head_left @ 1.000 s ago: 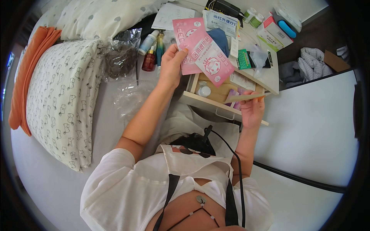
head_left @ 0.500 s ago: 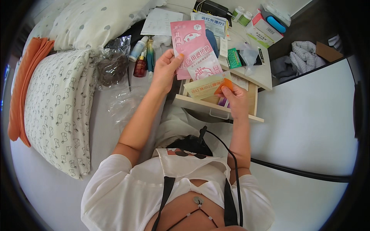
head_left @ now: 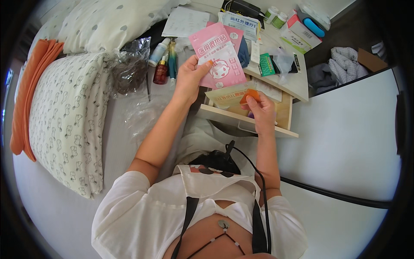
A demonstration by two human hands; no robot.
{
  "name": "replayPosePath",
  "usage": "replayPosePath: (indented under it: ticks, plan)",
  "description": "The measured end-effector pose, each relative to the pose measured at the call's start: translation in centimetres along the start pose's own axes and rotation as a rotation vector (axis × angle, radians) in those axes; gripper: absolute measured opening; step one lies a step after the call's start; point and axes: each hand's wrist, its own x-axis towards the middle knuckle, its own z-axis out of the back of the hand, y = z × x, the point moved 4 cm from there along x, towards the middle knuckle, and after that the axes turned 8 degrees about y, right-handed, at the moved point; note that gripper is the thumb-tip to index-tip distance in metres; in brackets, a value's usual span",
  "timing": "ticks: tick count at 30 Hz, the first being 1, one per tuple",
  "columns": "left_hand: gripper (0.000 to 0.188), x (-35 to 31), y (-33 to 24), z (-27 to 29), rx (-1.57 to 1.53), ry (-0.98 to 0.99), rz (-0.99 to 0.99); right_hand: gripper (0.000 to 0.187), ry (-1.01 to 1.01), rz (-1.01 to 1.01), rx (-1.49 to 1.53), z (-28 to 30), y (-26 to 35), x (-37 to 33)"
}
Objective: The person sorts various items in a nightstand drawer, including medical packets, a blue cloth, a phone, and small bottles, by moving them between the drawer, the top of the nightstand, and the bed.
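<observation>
Both hands are gripping flat packets in the head view, each one closed between thumb and fingers. The left forearm is slanting up and to the right from a bent elbow, and the left hand is pinching a pink packet by its left edge, the thumb pressing across its printed face. Another pink packet is showing behind it, fanned out toward the upper right. Both are leaning over the near edge of the bedside table.

Lower and to the right, the right forearm is rising almost straight up, and the right hand is clasping the orange end of a pale yellow packet, the thumb lying on top. This packet is stretching leftward from the fingers, over the open drawer, and is covering part of its inside.

Left of the left hand, a red bottle and a teal bottle are lying near the wrist. A green box is resting on the table, beyond the right hand.
</observation>
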Motion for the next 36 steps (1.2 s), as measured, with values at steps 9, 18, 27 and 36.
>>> replayPosePath:
  ticks: [9, 18, 27, 36]
  plan:
    - [0.019, 0.1, 0.1, 0.2, 0.030, -0.053, 0.018, 0.024, -0.079, 0.046, -0.074, 1.1, 1.5, 0.8]
    - [0.015, 0.1, 0.1, 0.3, 0.034, -0.057, 0.019, 0.028, -0.022, 0.008, -0.174, -1.0, 1.5, 0.8]
    - [0.014, 0.1, 0.0, 0.4, -0.002, -0.059, 0.012, 0.025, -0.016, -0.035, -0.135, -0.5, 0.3, 0.6]
    - [0.013, 0.1, 0.1, 0.4, -0.008, -0.058, 0.023, 0.027, 0.022, -0.128, -0.116, -1.7, 0.6, 0.7]
